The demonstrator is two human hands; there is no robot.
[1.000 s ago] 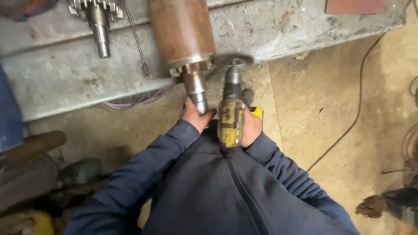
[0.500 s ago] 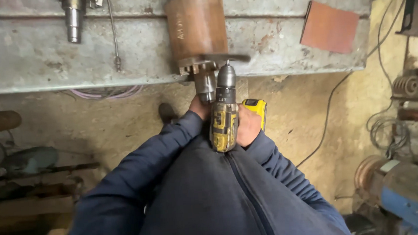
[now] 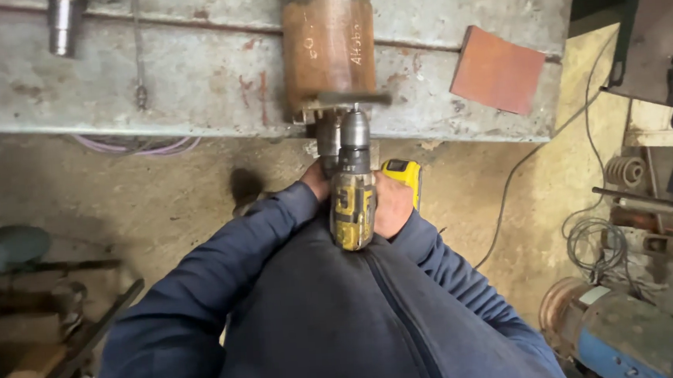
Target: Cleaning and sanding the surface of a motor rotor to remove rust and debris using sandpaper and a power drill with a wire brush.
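My right hand (image 3: 393, 203) grips the yellow cordless drill (image 3: 353, 203) at frame centre, its chuck against the rusty cylinder (image 3: 328, 45) overhanging the workbench edge (image 3: 193, 131), my left hand (image 3: 316, 181) clasps the cylinder's shaft (image 3: 327, 139), bare floor (image 3: 134, 193) lower left.

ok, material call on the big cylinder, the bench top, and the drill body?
Cylinder: likely steel, matte brown rust coat all over.
Bench top: looks like grey metal plate, scuffed, with rust streaks; could be painted.
Drill in the right hand: yellow-and-black moulded plastic housing, grimy and worn; its chuck is bare dull metal.
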